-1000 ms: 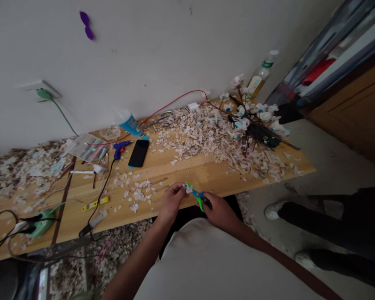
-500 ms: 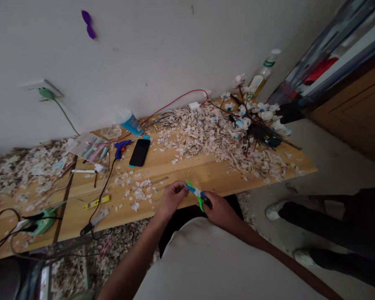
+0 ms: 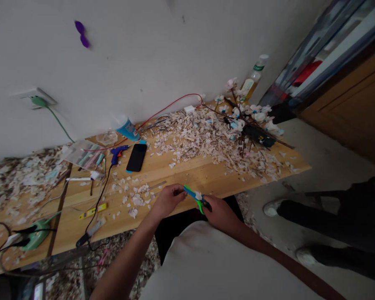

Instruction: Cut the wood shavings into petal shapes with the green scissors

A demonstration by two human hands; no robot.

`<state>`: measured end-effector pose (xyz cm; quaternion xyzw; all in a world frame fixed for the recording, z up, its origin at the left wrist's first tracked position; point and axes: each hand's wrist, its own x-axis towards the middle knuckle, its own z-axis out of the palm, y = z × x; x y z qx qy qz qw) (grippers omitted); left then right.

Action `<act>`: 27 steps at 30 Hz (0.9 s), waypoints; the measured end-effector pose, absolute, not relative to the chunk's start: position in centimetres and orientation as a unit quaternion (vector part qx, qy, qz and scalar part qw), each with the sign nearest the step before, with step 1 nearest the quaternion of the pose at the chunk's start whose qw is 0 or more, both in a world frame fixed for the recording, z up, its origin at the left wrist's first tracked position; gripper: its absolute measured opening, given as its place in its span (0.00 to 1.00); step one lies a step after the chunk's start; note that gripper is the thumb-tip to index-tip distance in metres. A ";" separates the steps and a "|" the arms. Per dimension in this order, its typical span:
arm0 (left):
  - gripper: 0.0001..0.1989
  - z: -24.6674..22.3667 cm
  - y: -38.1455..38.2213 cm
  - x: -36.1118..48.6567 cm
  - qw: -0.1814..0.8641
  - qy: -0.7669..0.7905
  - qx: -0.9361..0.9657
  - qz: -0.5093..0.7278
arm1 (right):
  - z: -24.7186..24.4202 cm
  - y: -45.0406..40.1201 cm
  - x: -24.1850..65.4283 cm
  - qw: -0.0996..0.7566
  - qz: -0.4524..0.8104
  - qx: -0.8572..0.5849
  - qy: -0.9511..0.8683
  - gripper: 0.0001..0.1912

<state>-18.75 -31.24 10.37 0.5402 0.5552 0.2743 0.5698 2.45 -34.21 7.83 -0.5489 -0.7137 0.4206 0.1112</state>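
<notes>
Fingers of my R hand [image 3: 218, 210] are wrapped round the blue-green scissors [image 3: 190, 192], w/ a pale scrap [image 3: 198, 195] by the blades, near the table [image 3: 203, 168] edge. L hand [image 3: 169, 201] is curled nr the tips; can't tell if it's shut on anything. Lots of loose pcs [image 3: 203, 135] lie heaped, blossoms [image 3: 255, 109] are on twigs; can't tell if this scrap's cut thru or what's left.

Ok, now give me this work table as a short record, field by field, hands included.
right hand: holds green-and-blue scissors
left hand: beside the scissors' tips, grip unclear
on scissors: small white scrap
surface: light wooden table, strewn with pale scraps
tools: blue glue gun, slim yellow tool
phone: black phone, lying flat
near wall: blue cup
right end: white blossoms on brown branches
</notes>
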 end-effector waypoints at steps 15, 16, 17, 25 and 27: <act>0.07 9.4 -29.7 -18.1 0.554 0.554 0.577 0.231 | 7.4 -34.5 2.5 0.109 0.418 -0.563 -0.704 0.04; 0.07 9.4 -29.6 -18.0 0.553 0.556 0.576 0.230 | 7.3 -34.5 2.5 0.110 0.415 -0.565 -0.705 0.03; 0.07 9.4 -29.6 -18.0 0.554 0.557 0.575 0.229 | 7.2 -34.5 2.6 0.112 0.412 -0.565 -0.706 0.03; 0.07 8.8 -29.6 -18.0 0.576 0.546 0.565 0.226 | 7.0 -34.5 2.5 0.093 0.407 -0.569 -0.709 0.04; 0.07 8.8 -29.5 -18.0 0.582 0.541 0.565 0.224 | 7.0 -34.6 2.6 0.084 0.399 -0.570 -0.714 0.06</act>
